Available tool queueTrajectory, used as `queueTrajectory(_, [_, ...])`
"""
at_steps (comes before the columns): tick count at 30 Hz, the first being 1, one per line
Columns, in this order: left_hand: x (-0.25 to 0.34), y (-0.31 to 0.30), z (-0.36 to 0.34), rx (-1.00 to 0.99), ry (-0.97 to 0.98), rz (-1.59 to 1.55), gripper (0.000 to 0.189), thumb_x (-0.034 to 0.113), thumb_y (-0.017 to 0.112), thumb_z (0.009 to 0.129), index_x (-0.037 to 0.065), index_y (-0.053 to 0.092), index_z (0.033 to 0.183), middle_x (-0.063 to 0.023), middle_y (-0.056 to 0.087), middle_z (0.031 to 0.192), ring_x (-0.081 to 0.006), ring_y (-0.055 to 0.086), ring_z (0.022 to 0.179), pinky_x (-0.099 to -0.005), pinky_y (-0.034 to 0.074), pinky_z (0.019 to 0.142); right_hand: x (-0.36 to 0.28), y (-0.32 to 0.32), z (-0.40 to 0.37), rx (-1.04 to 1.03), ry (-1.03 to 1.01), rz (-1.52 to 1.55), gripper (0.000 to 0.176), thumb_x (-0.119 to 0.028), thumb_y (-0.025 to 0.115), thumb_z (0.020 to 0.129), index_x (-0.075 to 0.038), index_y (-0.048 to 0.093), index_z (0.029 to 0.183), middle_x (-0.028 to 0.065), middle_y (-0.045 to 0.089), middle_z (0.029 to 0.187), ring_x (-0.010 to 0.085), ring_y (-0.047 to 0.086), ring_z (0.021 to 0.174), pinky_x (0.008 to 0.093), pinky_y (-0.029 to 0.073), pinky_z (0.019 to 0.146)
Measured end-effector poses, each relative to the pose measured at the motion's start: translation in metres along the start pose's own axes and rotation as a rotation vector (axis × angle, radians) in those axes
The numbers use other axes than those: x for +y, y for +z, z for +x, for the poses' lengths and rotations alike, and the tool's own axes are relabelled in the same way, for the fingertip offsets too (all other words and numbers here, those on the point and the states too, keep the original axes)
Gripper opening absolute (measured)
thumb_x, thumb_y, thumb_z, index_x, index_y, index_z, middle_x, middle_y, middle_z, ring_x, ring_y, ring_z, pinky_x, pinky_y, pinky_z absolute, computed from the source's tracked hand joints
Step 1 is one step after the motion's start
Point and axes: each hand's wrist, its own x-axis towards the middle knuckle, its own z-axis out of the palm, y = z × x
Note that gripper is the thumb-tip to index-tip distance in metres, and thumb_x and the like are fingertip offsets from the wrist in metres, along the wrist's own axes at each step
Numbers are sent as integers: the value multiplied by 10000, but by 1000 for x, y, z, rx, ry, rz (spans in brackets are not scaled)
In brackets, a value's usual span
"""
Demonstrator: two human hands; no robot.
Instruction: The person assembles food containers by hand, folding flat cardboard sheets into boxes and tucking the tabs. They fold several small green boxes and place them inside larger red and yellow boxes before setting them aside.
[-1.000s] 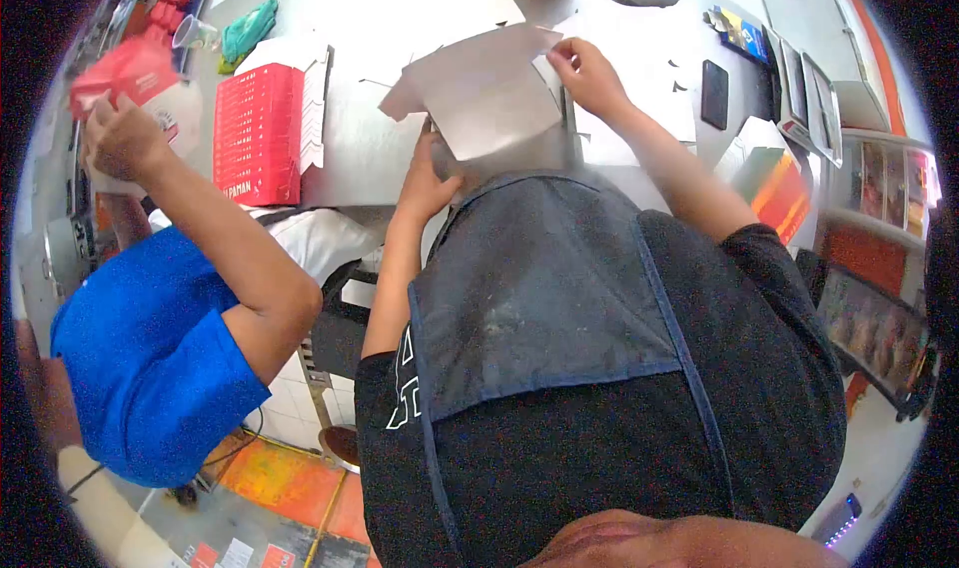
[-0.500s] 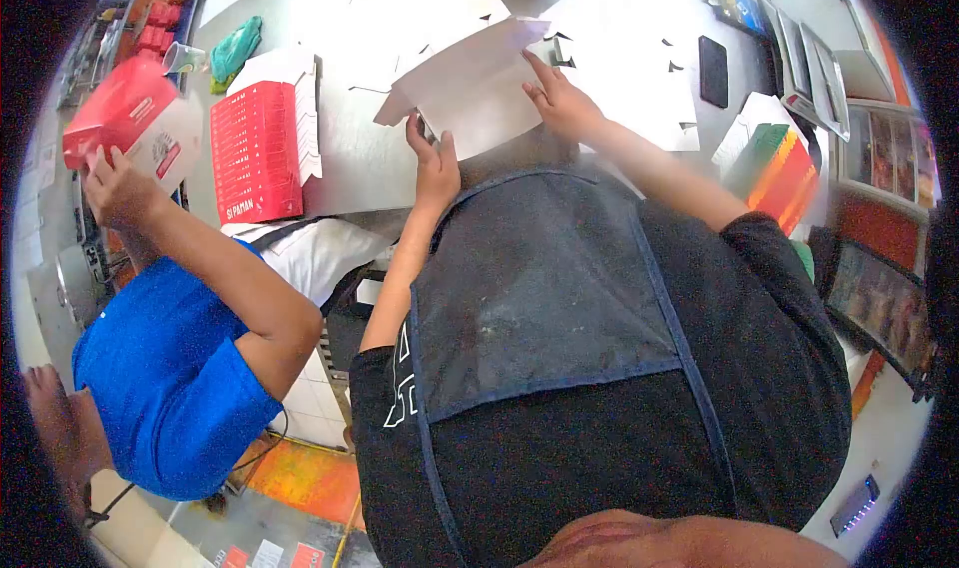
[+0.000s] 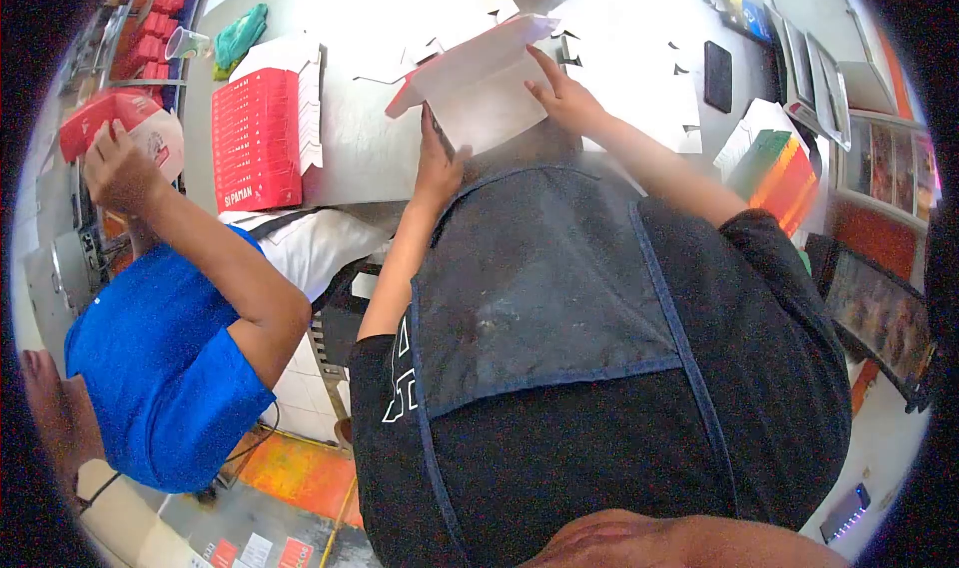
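A partly folded cardboard box [image 3: 493,98], white inside with a red outer edge, is held tilted above the table in front of my body. Its far flap is bent up. My left hand [image 3: 438,166] grips its near left side, fingers along the outside and thumb at the edge. On the right side, my right hand [image 3: 571,103] holds the edge with the index finger extended and the thumb lower down; the other fingers are partly hidden. Flat white cardboard blanks [image 3: 639,88] lie on the metal table [image 3: 350,158] beside and beyond it.
At left, a co-worker in a blue shirt [image 3: 180,358] holds a red and white box [image 3: 125,128]. A stack of red boxes [image 3: 258,138], a green cloth or bag [image 3: 240,36] and a clear cup [image 3: 187,43] stand nearby. At right are a phone [image 3: 717,75] and green-orange cartons [image 3: 774,178].
The cardboard in my hands has gone from a gently curved sheet to a more folded shape, its far flap raised with red showing. The co-worker's box has tilted and moved slightly lower.
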Motion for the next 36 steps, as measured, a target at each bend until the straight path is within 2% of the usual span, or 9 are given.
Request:
queueTrajectory(4, [10,-14,6,-30,140,137,1340,369,943,626,74,114,1635,-233,306,1585,-395,320,1477,-479,305,1201,-9,-21,6,-83,151,63,661,-527,469,1041,-204,332,1602,270,467,1527,476,566,1285,483,419,1125])
queueTrajectory(6, [6,-19,16,-14,76,70,1410,375,983,534,121,144,1638,-203,331,1548,-385,327,1460,-490,330,1183,-15,-37,5,-99,176,133,701,-636,375,1039,-209,365,1595,228,470,1544,405,645,1171,436,545,926])
queueTrajectory(9, [65,-37,23,-55,-122,-316,1261,275,932,653,246,137,1631,-151,400,1491,-332,392,1415,-488,347,1183,-57,-77,-11,-138,275,340,764,-712,284,1029,-197,401,1580,185,538,1448,252,675,962,336,558,608])
queueTrajectory(12, [77,-47,20,-141,-256,-610,1059,306,794,833,171,92,1613,-126,437,1504,-286,456,1387,-451,355,1177,-71,-105,-28,-114,7,472,726,-676,299,1042,-179,449,1549,182,559,1375,220,665,972,329,553,658])
queueTrajectory(13, [78,-48,14,-158,-294,-662,1027,346,767,857,150,96,1610,-126,424,1518,-281,455,1391,-446,355,1176,-72,-108,-35,-38,-112,370,693,-625,341,1052,-120,501,1498,184,540,1381,262,615,1156,377,537,900])
queueTrajectory(17, [98,-48,-11,-279,-292,-705,877,435,675,918,33,236,1563,-125,463,1502,-253,462,1390,-416,358,1171,-92,-118,-56,234,-542,91,803,-665,420,1008,-15,464,1478,213,476,1484,337,388,1451,469,256,1208])
queueTrajectory(26, [163,-39,-56,-166,-356,-442,976,499,746,803,8,332,1537,-152,494,1491,-268,491,1368,-414,367,1169,-99,-90,-92,227,-537,363,1171,-850,474,856,55,260,1567,269,396,1558,362,370,1466,479,251,1206])
queueTrajectory(29, [177,-39,-56,-186,-375,-480,1061,495,759,793,11,230,1576,-166,441,1521,-285,455,1396,-418,356,1180,-101,-89,-95,206,-579,469,1241,-878,509,807,57,233,1575,280,389,1540,370,377,1452,480,255,1202])
queueTrajectory(36, [166,-24,-64,-88,-207,-396,896,381,660,930,90,136,1596,-187,404,1478,-276,424,1383,-422,334,1179,-91,-84,-109,219,-510,517,1263,-873,534,779,80,237,1553,207,392,1421,319,396,1375,456,281,1175])
